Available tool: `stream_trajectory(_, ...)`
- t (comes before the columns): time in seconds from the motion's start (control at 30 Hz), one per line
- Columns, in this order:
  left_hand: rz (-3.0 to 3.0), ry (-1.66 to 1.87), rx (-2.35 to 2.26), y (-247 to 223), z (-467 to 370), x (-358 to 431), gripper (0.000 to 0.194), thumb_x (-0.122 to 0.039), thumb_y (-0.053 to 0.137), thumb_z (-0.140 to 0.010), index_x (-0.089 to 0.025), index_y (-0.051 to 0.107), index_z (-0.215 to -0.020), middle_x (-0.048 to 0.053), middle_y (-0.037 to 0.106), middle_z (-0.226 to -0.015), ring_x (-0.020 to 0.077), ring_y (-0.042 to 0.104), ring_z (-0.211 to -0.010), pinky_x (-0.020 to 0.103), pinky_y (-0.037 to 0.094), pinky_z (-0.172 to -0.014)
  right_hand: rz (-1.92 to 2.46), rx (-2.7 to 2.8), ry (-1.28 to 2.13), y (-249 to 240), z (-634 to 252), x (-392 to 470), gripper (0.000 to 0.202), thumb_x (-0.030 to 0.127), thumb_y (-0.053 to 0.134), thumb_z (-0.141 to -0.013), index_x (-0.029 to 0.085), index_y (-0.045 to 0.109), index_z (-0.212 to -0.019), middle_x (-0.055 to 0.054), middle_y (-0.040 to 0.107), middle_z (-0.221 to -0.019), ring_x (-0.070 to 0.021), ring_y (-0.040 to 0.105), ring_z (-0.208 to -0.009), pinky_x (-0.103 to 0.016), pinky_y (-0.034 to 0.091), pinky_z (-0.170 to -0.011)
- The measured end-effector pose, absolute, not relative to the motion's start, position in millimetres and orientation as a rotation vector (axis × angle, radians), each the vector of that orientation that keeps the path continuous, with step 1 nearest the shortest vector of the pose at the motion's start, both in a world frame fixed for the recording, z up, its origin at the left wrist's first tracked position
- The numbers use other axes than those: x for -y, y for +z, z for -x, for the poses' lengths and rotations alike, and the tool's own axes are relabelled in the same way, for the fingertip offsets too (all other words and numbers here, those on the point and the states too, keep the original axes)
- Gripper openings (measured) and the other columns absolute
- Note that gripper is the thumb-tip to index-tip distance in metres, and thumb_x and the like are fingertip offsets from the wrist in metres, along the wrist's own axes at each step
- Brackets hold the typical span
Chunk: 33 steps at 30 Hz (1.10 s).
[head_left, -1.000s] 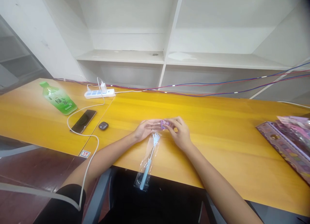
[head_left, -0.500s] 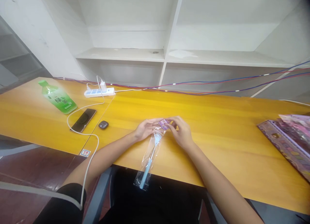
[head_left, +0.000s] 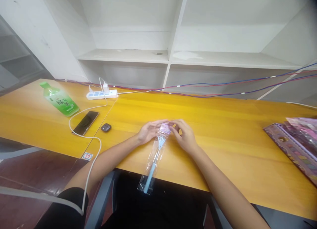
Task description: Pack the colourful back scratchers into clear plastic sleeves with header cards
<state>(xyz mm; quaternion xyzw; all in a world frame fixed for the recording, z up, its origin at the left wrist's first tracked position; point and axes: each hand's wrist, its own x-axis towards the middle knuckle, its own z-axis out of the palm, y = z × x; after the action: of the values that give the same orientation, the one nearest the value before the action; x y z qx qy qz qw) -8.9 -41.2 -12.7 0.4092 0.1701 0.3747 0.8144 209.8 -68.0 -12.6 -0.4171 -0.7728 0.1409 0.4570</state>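
A light blue back scratcher (head_left: 150,178) with a hand-shaped head lies inside a clear plastic bag (head_left: 158,158). Its lower end sticks out past the table's near edge. At the bag's upper end is a small purple card (head_left: 164,128), showing pale with glare. My left hand (head_left: 148,131) grips the bag's top from the left, fingers stretched behind the card. From the right, my right hand (head_left: 183,133) pinches the card's edge through the bag between thumb and fingers.
On the yellow table (head_left: 223,133) at left are a green tea bottle (head_left: 61,102), a phone (head_left: 86,122), a small black device (head_left: 106,127) and a power strip (head_left: 102,94). A white cable crosses above my left arm. A patterned box (head_left: 289,148) with purple packets stands at right.
The purple card has tilted and now looks flatter and paler between my fingers. Both hands and the back scratcher have stayed almost in place.
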Motion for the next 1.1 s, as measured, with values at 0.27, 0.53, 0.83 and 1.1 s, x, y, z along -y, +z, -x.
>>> stream_trajectory(0.27,-0.889,0.81,-0.371,-11.9,8.3,41.5,0.056,-0.036,0.056,-0.086,-0.017,0.068,-0.138,0.015,0.063,-0.147,0.0342,0.058,-0.134,0.046,0.045,-0.106,1.061,1.836,0.573,-8.4,-206.8,76.1,0.027,0.038,0.049,-0.106,0.025,0.061,-0.126,-0.008,0.074,-0.113,-0.016,0.062,-0.067,-0.036,0.053,-0.073)
stream_trajectory(0.53,-0.869,0.826,-0.363,-10.0,8.6,42.1,0.056,-0.037,0.059,-0.085,-0.016,0.069,-0.135,0.015,0.066,-0.143,0.0341,0.061,-0.128,0.046,0.045,-0.104,1.014,1.819,0.626,-10.0,-208.2,76.7,0.025,0.038,0.052,-0.106,0.026,0.059,-0.127,-0.007,0.074,-0.116,-0.0145,0.061,-0.065,-0.034,0.053,-0.071)
stream_trajectory(0.83,-0.859,0.844,-0.359,-12.9,8.7,41.7,0.054,-0.035,0.057,-0.085,-0.017,0.07,-0.135,0.014,0.065,-0.144,0.0328,0.057,-0.134,0.044,0.043,-0.108,0.986,1.825,0.654,-11.0,-205.7,76.8,0.024,0.036,0.054,-0.105,0.026,0.061,-0.126,-0.006,0.076,-0.108,-0.0147,0.061,-0.063,-0.035,0.054,-0.071)
stream_trajectory(1.1,-0.888,0.857,-0.35,-9.5,7.8,42.6,0.054,-0.035,0.058,-0.085,-0.017,0.071,-0.133,0.014,0.066,-0.144,0.0329,0.058,-0.134,0.044,0.044,-0.106,0.986,1.801,0.651,-9.9,-206.9,77.5,0.024,0.034,0.054,-0.105,0.026,0.06,-0.126,-0.006,0.075,-0.111,-0.0136,0.058,-0.061,-0.035,0.053,-0.071)
